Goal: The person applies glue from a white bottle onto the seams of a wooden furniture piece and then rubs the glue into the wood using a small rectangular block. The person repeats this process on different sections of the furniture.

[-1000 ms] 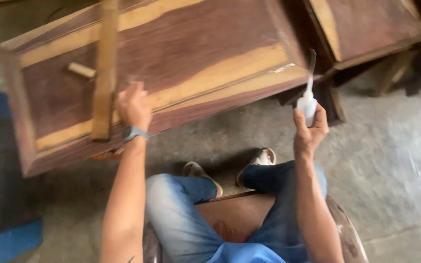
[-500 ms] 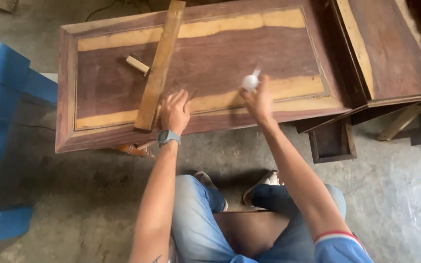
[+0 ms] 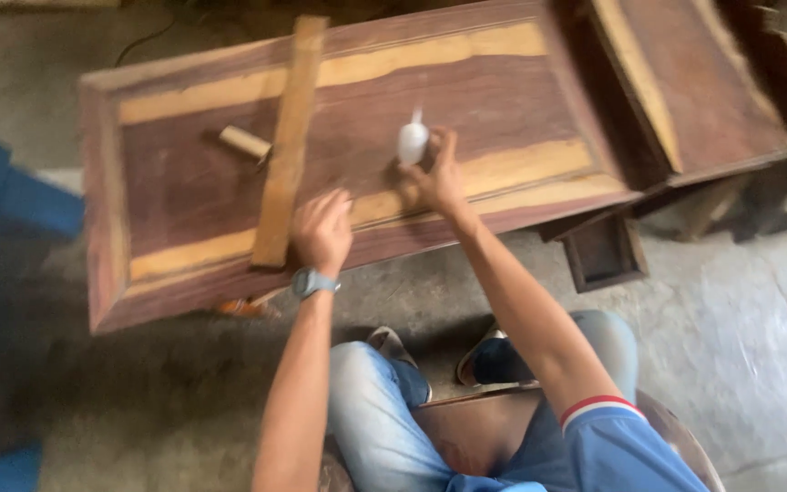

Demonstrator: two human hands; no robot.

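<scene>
A wide dark wooden panel (image 3: 184,173) with pale yellow streaks lies flat in front of me. A long thin wooden strip (image 3: 286,146) rests across it, running from the far edge to the near edge. My left hand (image 3: 321,230) hovers with curled fingers over the panel's near edge, just right of the strip, holding nothing; a grey watch is on its wrist. My right hand (image 3: 437,178) grips a small white bottle (image 3: 412,141) upright over the middle of the panel. A short wooden-handled tool (image 3: 244,141) lies on the panel left of the strip.
A second dark panel (image 3: 694,82) leans at the upper right, with a small dark wooden box (image 3: 603,251) on the concrete floor below it. Something blue (image 3: 11,210) stands at the left. I sit with my knees (image 3: 366,383) close to the panel.
My right hand has carried the white bottle from off the panel's right side to over its middle. My left hand has let go of the strip and drawn back toward the near edge.
</scene>
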